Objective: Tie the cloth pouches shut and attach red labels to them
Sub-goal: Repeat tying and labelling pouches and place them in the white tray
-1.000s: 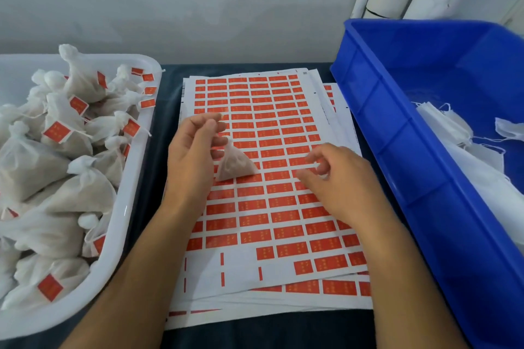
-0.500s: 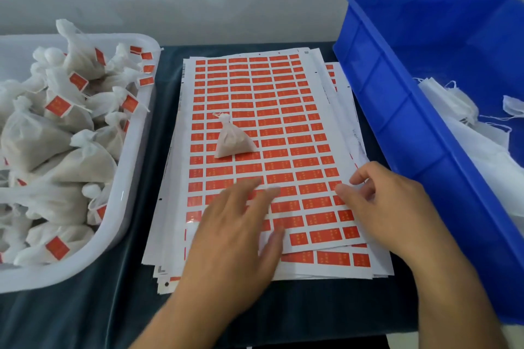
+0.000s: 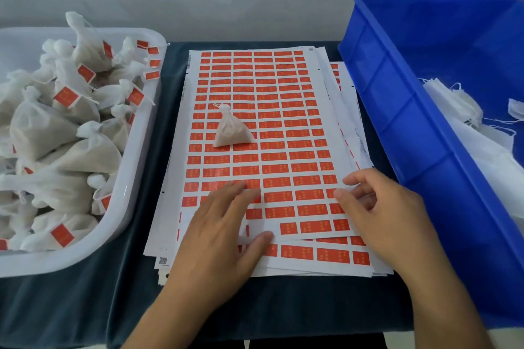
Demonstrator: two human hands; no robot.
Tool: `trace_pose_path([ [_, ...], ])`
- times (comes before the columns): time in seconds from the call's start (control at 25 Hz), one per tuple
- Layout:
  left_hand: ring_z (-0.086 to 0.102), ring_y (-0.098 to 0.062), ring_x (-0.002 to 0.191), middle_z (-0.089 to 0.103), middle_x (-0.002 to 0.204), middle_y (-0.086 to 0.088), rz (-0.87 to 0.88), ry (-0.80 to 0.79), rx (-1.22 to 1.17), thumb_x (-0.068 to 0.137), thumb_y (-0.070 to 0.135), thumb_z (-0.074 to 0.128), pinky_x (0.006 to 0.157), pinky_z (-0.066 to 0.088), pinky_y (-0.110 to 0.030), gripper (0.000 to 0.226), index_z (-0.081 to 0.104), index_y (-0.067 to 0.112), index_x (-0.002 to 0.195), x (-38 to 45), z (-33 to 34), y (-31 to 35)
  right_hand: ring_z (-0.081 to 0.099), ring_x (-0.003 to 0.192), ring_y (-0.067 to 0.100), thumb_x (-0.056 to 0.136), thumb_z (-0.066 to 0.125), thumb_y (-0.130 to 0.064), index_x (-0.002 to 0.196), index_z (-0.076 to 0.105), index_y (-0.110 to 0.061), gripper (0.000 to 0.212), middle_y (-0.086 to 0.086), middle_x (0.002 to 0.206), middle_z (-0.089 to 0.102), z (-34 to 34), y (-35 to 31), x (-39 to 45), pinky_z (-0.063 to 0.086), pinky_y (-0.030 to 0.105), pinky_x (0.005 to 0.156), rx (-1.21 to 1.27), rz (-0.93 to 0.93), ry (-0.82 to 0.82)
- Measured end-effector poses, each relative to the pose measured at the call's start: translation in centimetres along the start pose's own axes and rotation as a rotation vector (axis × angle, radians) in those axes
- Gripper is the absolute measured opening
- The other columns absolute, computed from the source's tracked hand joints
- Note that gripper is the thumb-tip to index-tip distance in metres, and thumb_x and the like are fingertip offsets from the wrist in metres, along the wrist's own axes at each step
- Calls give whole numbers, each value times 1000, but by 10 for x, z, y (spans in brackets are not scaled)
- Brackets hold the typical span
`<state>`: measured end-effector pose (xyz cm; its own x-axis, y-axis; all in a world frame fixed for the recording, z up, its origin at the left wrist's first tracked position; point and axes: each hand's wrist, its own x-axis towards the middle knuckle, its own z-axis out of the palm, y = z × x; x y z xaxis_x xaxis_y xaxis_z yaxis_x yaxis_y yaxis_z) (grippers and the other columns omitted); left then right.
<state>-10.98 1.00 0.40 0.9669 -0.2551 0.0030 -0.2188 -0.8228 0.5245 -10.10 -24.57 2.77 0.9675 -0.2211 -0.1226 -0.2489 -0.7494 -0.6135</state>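
Head camera view shows the left hand (image 3: 224,231) lying flat on the top label sheet (image 3: 272,110), fingers straight and spread, holding nothing. It lay the same way half a second ago, but one second ago it was up by the small pouch (image 3: 231,132), pinching its tied neck. Now the pouch sits alone on the sheet, in the middle of the frame, well apart from both hands, with its knot pointing to the upper left. The right hand (image 3: 380,212) is at the right edge of the sheet, lower right of the middle. Its fingers are loosely bent with the tips on the paper; I cannot tell if it pinches the edge. One second ago it was higher up, close to the pouch. The sheet is full of red labels (image 3: 310,194), with some gone along the bottom row. It lies on a stack of sheets (image 3: 334,266) whose edges stick out at the bottom and the right. The white tub (image 3: 133,178) on the left is full of tied pouches (image 3: 39,133) with red tags. A strip of dark tablecloth (image 3: 158,133) shows between the tub and the stack. The blue bin (image 3: 402,110) on the right sits just beside the stack, with white empty bags (image 3: 459,105) inside. More dark cloth shows along the bottom of the frame, below the sheets.
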Motion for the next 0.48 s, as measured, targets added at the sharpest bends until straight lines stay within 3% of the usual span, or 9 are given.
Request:
trace_pose_path([
  [0.12,36,14,127,42,138,34,-25,90,-83,90,58,57,108,32,-17,54,48,41,140,-11,-10,4,64,74,-4,91,66,-52,104,51,-46,21,-27,95,59,10,-13,-9,41,6,57,-36,-64,14],
  [0.24,65,2,94,68,100,28,-201,157,-329,89,48,63,71,49,-8,17,67,44,105,-33,-19,5,59,79,-11,90,67,-51,103,50,-50,21,-33,92,53,26,-29,-19,42,4,60,-51,-222,-8],
  [0.32,71,-7,75,75,89,15,-393,-55,-649,92,36,67,63,56,-18,13,74,42,101,-43,-23,3,56,92,-10,90,66,-54,106,53,-48,22,-32,100,54,38,-35,-21,45,7,76,-54,-323,-85],
  [0.4,71,-15,67,77,88,4,-505,-277,-837,96,29,66,61,56,-22,17,75,37,108,-48,-27,4,44,108,-9,88,66,-61,116,51,-48,34,-33,115,48,47,-38,-22,38,10,88,-109,-442,-209],
  [0.48,71,-18,66,77,87,0,-534,-288,-876,97,26,65,61,55,-24,18,75,33,111,-50,-27,2,32,114,-12,87,66,-64,124,49,-48,44,-33,124,43,52,-40,-21,30,9,91,-193,-553,-292],
])
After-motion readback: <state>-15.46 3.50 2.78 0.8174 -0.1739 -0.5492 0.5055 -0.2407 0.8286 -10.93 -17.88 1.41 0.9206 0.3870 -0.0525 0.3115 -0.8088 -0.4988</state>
